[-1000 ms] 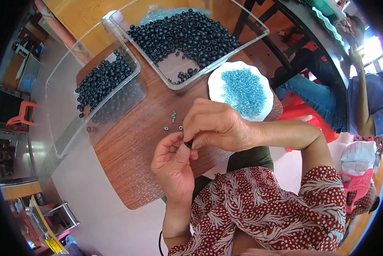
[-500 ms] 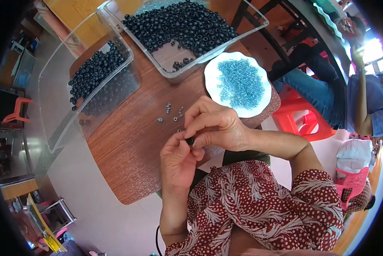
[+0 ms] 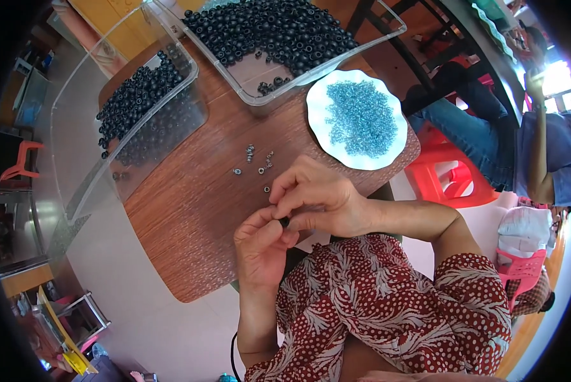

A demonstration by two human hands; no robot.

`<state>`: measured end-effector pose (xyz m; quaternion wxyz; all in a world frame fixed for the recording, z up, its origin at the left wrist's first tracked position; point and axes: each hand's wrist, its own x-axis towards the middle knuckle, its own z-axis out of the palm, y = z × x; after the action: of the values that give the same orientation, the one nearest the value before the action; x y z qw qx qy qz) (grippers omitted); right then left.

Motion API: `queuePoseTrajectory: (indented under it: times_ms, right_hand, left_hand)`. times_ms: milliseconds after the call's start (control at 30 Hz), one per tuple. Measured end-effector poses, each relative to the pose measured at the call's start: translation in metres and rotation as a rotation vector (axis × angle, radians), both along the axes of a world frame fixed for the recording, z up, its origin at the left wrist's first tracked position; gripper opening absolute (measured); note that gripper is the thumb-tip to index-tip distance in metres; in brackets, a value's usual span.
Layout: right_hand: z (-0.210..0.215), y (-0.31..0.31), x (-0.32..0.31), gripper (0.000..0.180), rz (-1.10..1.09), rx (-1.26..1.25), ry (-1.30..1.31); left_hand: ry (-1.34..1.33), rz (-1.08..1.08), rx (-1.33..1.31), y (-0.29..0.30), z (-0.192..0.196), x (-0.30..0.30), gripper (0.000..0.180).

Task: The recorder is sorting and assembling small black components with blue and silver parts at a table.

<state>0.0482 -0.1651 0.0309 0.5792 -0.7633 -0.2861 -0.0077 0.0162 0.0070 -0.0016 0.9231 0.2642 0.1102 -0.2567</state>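
Close to my body, over the table's near edge, my two hands meet around a small dark piece (image 3: 284, 222), mostly covered by fingers. It resembles the black bead-like pieces in the boxes. My left hand (image 3: 260, 248) pinches it from the left between thumb and fingers. My right hand (image 3: 327, 198) is closed on it from the other side, thumb and fingertips together. Just beyond the hands lie a few small metal rings (image 3: 250, 153) and a loose ring (image 3: 267, 189). To the right, a white scalloped plate (image 3: 317, 137) holds many tiny clear-blue pieces (image 3: 362, 118).
A clear plastic box (image 3: 253, 100) full of black holed pieces (image 3: 279, 38) stands at the back. Another clear box (image 3: 164, 111) with similar pieces leans at the left. Red stools (image 3: 451, 178) and a seated person (image 3: 463, 130) are at the right.
My joined hands have lowered slightly toward my body, still holding the dark piece. The table and its boxes sit a little higher in the picture.
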Motion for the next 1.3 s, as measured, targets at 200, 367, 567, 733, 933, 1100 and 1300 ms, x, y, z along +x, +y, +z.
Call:
queuePoseTrajectory:
  times_ms: [200, 367, 567, 733, 933, 1100, 1300]
  right_hand:
    - [-0.008, 0.005, -0.01, 0.026, -0.015, -0.012, -0.129]
    - [-0.028, -0.001, 0.002, 0.026, -0.241, -0.28, -0.139]
    - [-0.041, 0.022, 0.01, 0.027, -0.264, -0.486, -0.327]
    - [-0.045, 0.026, 0.017, 0.026, -0.24, -0.576, -0.438]
    - [-0.008, 0.017, 0.008, 0.018, -0.158, -0.102, -0.03]
    - [0.004, 0.019, -0.003, 0.017, -0.09, -0.001, 0.064]
    - [-0.003, 0.02, -0.003, 0.017, -0.091, -0.01, 0.049]
  left_hand:
    - [0.037, 0.058, 0.089, 0.012, -0.004, -0.015, 0.021]
    - [-0.065, 0.107, 0.232, 0.03, 0.003, -0.007, 0.013]
    - [-0.083, 0.184, 0.31, 0.034, -0.002, -0.007, 0.018]
    - [-0.057, 0.173, 0.231, 0.034, -0.005, -0.005, 0.018]
    - [-0.057, 0.163, 0.179, 0.026, -0.005, -0.002, 0.017]
    - [-0.058, 0.137, 0.133, 0.019, -0.003, -0.001, 0.017]
    - [-0.081, 0.101, 0.173, 0.015, -0.003, -0.003, 0.026]
